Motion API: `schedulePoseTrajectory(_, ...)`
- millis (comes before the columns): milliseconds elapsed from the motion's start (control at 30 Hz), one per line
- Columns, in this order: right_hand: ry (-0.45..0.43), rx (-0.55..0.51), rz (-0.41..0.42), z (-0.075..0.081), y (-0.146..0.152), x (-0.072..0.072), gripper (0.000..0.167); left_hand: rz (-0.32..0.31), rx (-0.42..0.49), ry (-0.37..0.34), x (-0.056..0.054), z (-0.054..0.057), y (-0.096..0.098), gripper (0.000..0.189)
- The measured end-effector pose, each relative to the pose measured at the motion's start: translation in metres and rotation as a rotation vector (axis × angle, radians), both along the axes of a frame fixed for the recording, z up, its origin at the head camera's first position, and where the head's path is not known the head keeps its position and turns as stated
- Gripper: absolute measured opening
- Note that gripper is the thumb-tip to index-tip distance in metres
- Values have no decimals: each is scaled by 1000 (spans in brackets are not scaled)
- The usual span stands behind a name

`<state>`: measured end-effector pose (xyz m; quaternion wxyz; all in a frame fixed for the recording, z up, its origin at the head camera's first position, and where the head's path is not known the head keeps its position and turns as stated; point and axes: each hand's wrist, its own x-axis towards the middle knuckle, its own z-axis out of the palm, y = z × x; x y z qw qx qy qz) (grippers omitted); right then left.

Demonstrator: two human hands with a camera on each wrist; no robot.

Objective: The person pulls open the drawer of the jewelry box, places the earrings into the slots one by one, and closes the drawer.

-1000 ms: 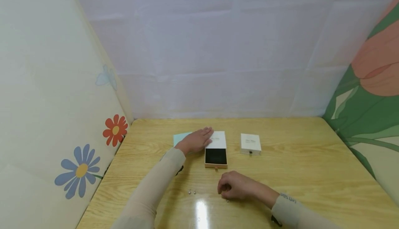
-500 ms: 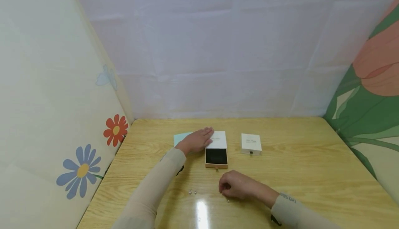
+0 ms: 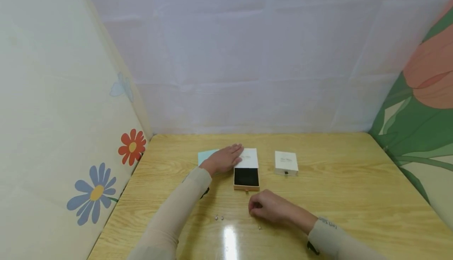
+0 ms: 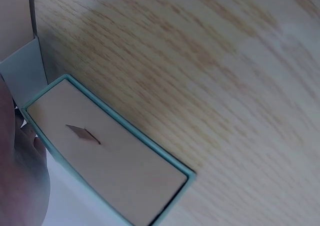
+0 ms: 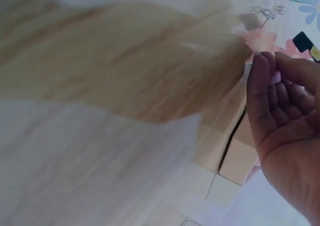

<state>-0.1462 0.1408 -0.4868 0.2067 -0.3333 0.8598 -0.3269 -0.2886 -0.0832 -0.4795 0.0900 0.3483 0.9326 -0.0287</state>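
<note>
The open box (image 3: 249,165) is presumably steadied by the flat left hand (image 3: 223,159); the right hand (image 3: 270,206) is curled (any hold unclear).

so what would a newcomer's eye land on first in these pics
Probably the white square box toward the middle of the yellow wood-grain table, its black-lined drawer pulled open, with the bare left hand over its left edge. Next, the large coral flower print at the far right, and the smaller red flower print and blue flower print at the left.
</note>
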Motion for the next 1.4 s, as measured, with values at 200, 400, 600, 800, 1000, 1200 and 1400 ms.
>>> schedulePoseTrajectory(200, -2, -4, -12, 1, 0, -4, 10, 0, 9, 2, 0, 1, 0, 59)
schedulePoseTrajectory(400, 60, -34, 2, 2, 1, -7, 4, -1, 10, -1, 1, 1, 0, 60)
schedulePoseTrajectory(600, 76, -54, -30, 4, 1, -9, 5, 2, 21, -10, 1, 0, 0, 59)
schedulePoseTrajectory(800, 53, -72, -88, 10, 0, -11, 6, 4, 13, -5, 1, 1, 1, 60)
schedulePoseTrajectory(1000, 12, -116, -123, 16, 0, -17, 9, 1, -1, 7, 1, 1, 1, 60)
schedulePoseTrajectory(1200, 11, -157, -116, 18, 0, -24, 13, 2, -9, 13, 0, 1, 0, 60)
schedulePoseTrajectory(1400, -51, -202, -135, 19, -2, -27, 15, 1, 8, 7, -1, 0, 0, 60)
